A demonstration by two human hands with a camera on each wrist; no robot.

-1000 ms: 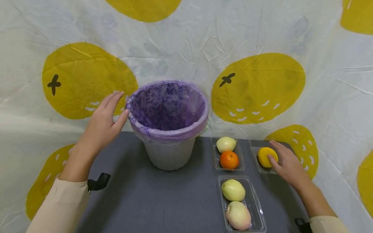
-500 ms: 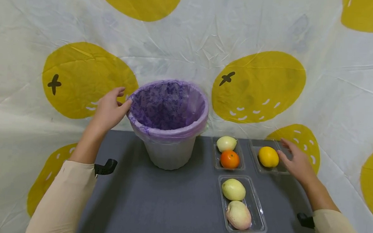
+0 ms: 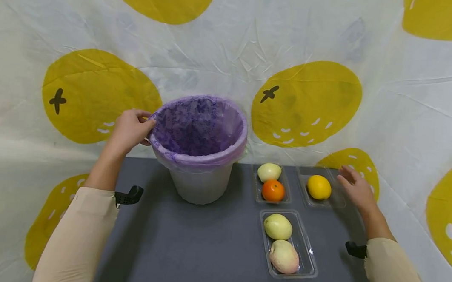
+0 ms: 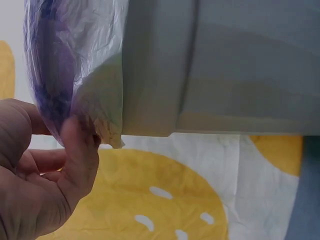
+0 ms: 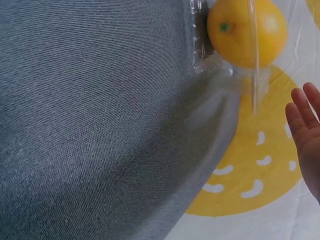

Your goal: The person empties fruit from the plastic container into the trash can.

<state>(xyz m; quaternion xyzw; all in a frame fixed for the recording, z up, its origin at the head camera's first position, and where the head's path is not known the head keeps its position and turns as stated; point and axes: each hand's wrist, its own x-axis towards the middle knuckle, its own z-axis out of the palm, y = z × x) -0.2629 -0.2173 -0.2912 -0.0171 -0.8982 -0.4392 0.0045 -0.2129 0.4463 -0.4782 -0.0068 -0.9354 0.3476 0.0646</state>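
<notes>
A whitish bin (image 3: 198,186) stands at the back of the table, lined with a purple patterned bin bag (image 3: 196,126) folded over its rim. My left hand (image 3: 130,129) pinches the bag at the rim's left side; in the left wrist view the thumb and fingers (image 4: 80,155) close on its purple edge (image 4: 55,75). At the right, my right hand (image 3: 357,190) is off to the side of a clear tray (image 3: 335,201) holding one yellow citrus fruit (image 3: 319,187). Its fingers are relaxed, with nothing in them; the right wrist view shows the same fruit (image 5: 247,30).
Left of the yellow fruit, a clear tray (image 3: 259,198) holds a pale green fruit (image 3: 269,172) and an orange (image 3: 273,190). Nearer, another clear tray (image 3: 308,256) holds a yellow-green fruit (image 3: 278,227) and a peach (image 3: 284,257). A lemon-print cloth (image 3: 215,51) hangs behind the grey table (image 3: 189,250).
My left fingers have curled from nearly straight to pinching the bag's edge. My right hand has drawn away rightward from the yellow fruit, which stays in its tray. The head view has shifted slightly.
</notes>
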